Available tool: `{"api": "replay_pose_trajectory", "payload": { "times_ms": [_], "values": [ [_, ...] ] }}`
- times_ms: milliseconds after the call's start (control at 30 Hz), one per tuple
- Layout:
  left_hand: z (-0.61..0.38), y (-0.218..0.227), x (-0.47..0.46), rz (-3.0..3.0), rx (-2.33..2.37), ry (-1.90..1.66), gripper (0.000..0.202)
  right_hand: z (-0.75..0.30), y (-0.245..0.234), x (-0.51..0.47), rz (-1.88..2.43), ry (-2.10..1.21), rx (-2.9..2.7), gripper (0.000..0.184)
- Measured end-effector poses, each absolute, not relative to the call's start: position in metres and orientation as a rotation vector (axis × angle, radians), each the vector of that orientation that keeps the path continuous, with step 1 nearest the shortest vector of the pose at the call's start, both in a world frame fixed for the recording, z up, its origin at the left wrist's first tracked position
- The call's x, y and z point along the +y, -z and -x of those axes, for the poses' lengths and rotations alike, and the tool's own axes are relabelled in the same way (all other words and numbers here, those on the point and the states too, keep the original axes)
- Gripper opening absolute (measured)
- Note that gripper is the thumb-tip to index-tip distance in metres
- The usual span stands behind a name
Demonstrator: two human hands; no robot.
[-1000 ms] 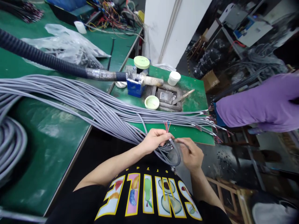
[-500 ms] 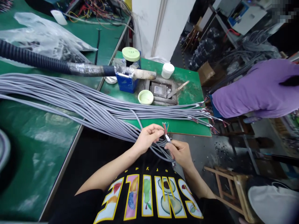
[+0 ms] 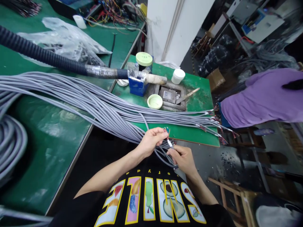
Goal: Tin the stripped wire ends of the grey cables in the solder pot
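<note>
Your left hand [image 3: 153, 140] has thumb and forefinger pinched on the coloured wires [image 3: 168, 133] that fan out of a grey cable [image 3: 172, 147], while your right hand [image 3: 182, 157] is clamped on that cable just below its white band [image 3: 169, 143]. You hold it in front of your shirt [image 3: 149, 171], just off the near edge of the green counter [image 3: 201, 101]. Across that counter lies a bundle of grey cables [image 3: 113, 110], with a small white tub [image 3: 178, 76] standing beyond it
</note>
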State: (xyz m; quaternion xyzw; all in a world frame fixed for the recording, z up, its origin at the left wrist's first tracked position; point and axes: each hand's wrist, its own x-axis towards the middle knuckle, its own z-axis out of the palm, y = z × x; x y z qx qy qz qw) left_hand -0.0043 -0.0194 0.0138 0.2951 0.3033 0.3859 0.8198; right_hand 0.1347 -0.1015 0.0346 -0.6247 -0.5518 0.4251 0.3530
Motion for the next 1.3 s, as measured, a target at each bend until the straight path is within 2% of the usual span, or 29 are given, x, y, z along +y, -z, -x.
{"api": "replay_pose_trajectory", "payload": {
  "times_ms": [267, 500, 733, 1300],
  "values": [
    [0.001, -0.003, -0.014, -0.596, 0.702, -0.841, 0.032, -0.145, -0.028, -0.091, 1.595, -1.113, -1.449, 0.034],
    [-0.001, 0.002, -0.013, -0.82, 0.625, -0.521, 0.046, -0.156, -0.016, -0.086, 1.495, -1.246, -1.449, 0.038],
    [-0.009, 0.003, -0.013, -0.716, 0.718, -0.568, 0.04, -0.157, -0.003, -0.083, 1.452, -1.41, -1.307, 0.046],
    [-0.005, 0.003, -0.011, -0.689, 0.732, -0.59, 0.042, -0.154, 0.003, -0.078, 1.392, -1.557, -1.144, 0.047]
  ]
}}
